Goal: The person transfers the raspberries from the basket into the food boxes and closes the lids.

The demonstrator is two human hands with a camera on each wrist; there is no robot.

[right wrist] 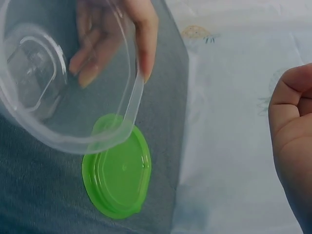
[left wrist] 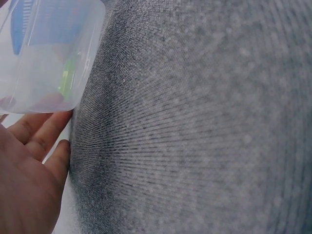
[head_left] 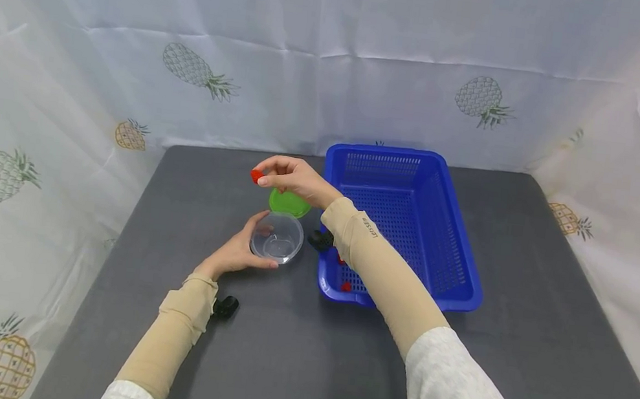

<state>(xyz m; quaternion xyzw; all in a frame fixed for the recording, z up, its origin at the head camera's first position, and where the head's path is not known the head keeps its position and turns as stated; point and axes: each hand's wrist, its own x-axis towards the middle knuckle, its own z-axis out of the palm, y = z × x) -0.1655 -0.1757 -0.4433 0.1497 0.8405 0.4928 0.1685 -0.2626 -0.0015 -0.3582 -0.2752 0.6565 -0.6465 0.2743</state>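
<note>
My left hand (head_left: 237,252) grips the side of a clear plastic tub (head_left: 278,239), thumb on the near side and fingers round the far side. The tub has no lid on and looks empty, its opening facing up. Up and to the left of my right wrist, my right hand (head_left: 297,181) pinches a small red piece (head_left: 255,176) between thumb and fingertips, held above and beyond the tub. The red piece is hidden in the right wrist view. A bright green lid (right wrist: 122,175) lies on the table just behind the tub, partly covered by my right hand in the head view.
A blue perforated basket (head_left: 439,238) stands to the right, crossed by my right forearm. Small red pieces (head_left: 346,287) lie in its near left corner. Black wrist cameras (head_left: 225,307) hang at both wrists. Pineapple-print curtains (head_left: 319,95) enclose the grey table (head_left: 280,351).
</note>
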